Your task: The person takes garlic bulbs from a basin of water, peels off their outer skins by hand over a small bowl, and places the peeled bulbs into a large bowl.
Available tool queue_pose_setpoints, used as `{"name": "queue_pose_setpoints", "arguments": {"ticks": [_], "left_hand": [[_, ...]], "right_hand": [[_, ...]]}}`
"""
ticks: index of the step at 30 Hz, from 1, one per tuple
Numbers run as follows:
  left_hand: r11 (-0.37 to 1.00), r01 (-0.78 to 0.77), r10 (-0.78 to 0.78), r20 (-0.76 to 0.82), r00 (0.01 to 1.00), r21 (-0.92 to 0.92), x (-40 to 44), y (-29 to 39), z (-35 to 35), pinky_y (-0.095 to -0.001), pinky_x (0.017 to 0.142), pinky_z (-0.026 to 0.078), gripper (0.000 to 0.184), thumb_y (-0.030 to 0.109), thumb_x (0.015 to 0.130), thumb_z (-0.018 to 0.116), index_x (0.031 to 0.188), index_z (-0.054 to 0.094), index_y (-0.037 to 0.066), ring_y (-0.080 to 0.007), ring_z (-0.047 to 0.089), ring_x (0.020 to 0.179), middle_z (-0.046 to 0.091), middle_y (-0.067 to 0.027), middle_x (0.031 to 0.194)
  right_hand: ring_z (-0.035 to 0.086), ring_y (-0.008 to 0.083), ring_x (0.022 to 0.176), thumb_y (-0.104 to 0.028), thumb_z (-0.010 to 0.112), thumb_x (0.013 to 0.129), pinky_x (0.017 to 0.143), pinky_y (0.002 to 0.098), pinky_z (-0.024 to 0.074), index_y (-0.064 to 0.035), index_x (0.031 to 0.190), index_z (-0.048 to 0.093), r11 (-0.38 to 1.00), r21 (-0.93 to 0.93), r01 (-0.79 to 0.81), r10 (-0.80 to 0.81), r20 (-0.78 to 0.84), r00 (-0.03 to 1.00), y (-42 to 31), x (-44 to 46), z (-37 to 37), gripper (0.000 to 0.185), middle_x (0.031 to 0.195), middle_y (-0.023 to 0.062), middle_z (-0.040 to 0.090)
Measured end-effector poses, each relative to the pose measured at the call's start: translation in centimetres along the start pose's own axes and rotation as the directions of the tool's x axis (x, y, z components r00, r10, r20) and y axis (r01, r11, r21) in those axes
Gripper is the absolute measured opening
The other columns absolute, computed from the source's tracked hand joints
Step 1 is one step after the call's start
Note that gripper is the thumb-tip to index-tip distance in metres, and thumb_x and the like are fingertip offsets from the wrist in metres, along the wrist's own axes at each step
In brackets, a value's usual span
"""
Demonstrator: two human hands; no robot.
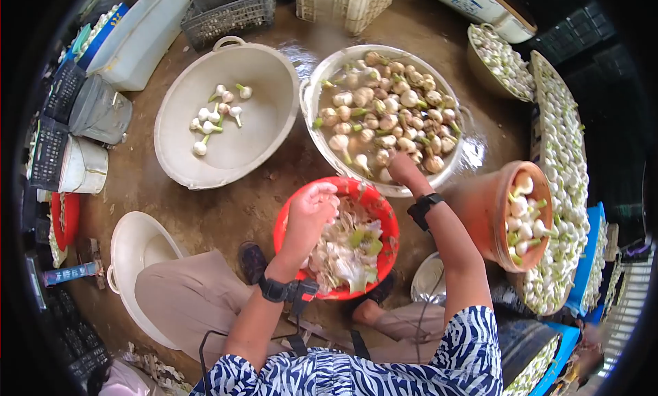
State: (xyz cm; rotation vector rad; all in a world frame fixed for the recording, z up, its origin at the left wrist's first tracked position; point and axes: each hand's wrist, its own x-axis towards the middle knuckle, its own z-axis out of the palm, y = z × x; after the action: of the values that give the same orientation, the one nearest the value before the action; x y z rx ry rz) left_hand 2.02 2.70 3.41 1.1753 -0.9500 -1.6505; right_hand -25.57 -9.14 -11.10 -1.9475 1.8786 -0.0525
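My left hand (314,207) is over a red basin (393,224), palm turned up, fingers loosely bent and apart, with nothing visible in it. Papery peelings and a few green scraps (346,255) fill that basin. At the near rim of a big white tub (322,149), my right hand (406,171) reaches down among garlic bulbs (391,106). Its fingertips are hidden, so what they grip cannot be made out. Brownish water surrounds these bulbs, many of them with dirty skins and short green stems.
Left of the tub, a second white basin (260,142) holds several cleaner garlic bulbs (214,115). An orange bucket (480,218) with white bulbs leans at my right, beside a long heap of garlic (558,170). Near my left knee stands a white tub (137,238). Crates (229,15) line the back.
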Motion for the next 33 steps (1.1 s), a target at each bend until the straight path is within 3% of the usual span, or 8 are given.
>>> {"name": "queue_pose_setpoints", "arguments": {"ticks": [9,12,15,19,21,26,30,33], "left_hand": [[0.997,0.059,-0.053,0.109,0.993,-0.055,3.5,0.0,-0.4,-0.0198,0.057,0.045,0.022,0.010,0.087,0.054,0.106,0.053,0.000,-0.0078,0.055,0.066,0.057,-0.0030,0.083],[0.985,0.160,-0.151,0.115,0.982,-0.069,3.9,0.6,0.8,-0.0216,0.059,0.047,0.033,0.026,0.092,0.051,0.112,0.050,0.000,-0.0108,0.057,0.069,0.059,-0.0064,0.086],[0.954,0.267,-0.240,0.191,0.952,-0.135,4.5,0.0,2.2,-0.0213,0.050,0.045,0.041,0.040,0.094,0.046,0.113,0.050,0.003,-0.0104,0.054,0.061,0.058,-0.0059,0.084],[0.924,0.296,-0.199,0.358,0.912,-0.242,3.1,-2.1,2.1,-0.0183,0.037,0.036,0.030,0.033,0.096,0.044,0.105,0.055,0.005,-0.0072,0.048,0.049,0.057,-0.0020,0.077],[0.952,0.240,-0.185,0.268,0.945,-0.189,0.1,-1.2,2.4,-0.0167,0.035,0.032,0.025,0.028,0.096,0.047,0.097,0.056,0.005,-0.0053,0.044,0.045,0.055,0.0001,0.071],[0.986,0.155,-0.146,0.147,0.978,-0.057,-4.1,-1.6,1.3,-0.0172,0.037,0.033,0.024,0.029,0.094,0.052,0.093,0.055,0.005,-0.0041,0.044,0.047,0.053,0.0015,0.071],[0.986,0.110,-0.079,0.228,0.971,-0.126,-6.5,-1.3,0.1,-0.0168,0.040,0.035,0.027,0.034,0.090,0.057,0.094,0.055,0.008,-0.0034,0.046,0.052,0.053,0.0026,0.073],[0.961,0.059,0.028,0.308,0.951,-0.271,-8.0,-0.7,-0.1,-0.0157,0.046,0.038,0.032,0.034,0.089,0.060,0.104,0.055,0.006,-0.0029,0.047,0.056,0.055,0.0035,0.079]], "right_hand": [[0.062,0.0364,0.073,-0.017,0.065,0.070,0.066,0.0425,0.0489,-0.0019,0.084,0.067,0.999,-0.042,-0.001,0.007,0.148,0.989,0.3,3.2,-2.8,0.021,0.081,0.0234,0.063],[0.059,0.0137,0.069,-0.010,0.071,0.073,0.064,0.0289,0.0467,-0.0002,0.088,0.067,0.737,0.676,-0.025,-0.036,0.077,0.996,-1.5,-1.9,-5.5,0.018,0.080,0.0062,0.067],[0.058,0.0093,0.072,-0.009,0.069,0.078,0.064,0.0254,0.0467,0.0011,0.089,0.067,0.609,0.793,0.011,-0.064,0.036,0.997,-7.2,-8.6,-8.7,0.016,0.079,0.0023,0.065],[0.063,0.0181,0.066,-0.006,0.066,0.074,0.066,0.0280,0.0485,-0.0003,0.081,0.067,0.793,0.575,0.202,-0.172,-0.107,0.979,-12.7,-15.0,-9.5,0.009,0.071,0.0103,0.066],[0.063,0.0264,0.065,-0.007,0.064,0.070,0.063,0.0343,0.0491,-0.0039,0.071,0.063,0.912,0.047,0.408,-0.392,-0.202,0.898,-14.4,-17.2,-9.6,0.003,0.066,0.0112,0.063],[0.059,0.0316,0.061,-0.006,0.059,0.070,0.054,0.0390,0.0468,-0.0044,0.070,0.058,0.835,-0.135,0.533,-0.543,-0.354,0.761,-16.9,-20.6,-8.1,0.002,0.064,0.0122,0.059],[0.060,0.0225,0.059,-0.003,0.057,0.074,0.054,0.0327,0.0463,-0.0039,0.072,0.061,0.894,0.040,0.446,-0.394,-0.402,0.827,-16.9,-22.1,-7.7,0.005,0.066,0.0070,0.063],[0.049,0.0090,0.058,-0.005,0.064,0.078,0.055,0.0288,0.0435,0.0013,0.082,0.065,0.624,0.756,0.196,-0.087,-0.182,0.979,-16.8,-23.1,-8.0,0.007,0.063,0.0080,0.057]]}}
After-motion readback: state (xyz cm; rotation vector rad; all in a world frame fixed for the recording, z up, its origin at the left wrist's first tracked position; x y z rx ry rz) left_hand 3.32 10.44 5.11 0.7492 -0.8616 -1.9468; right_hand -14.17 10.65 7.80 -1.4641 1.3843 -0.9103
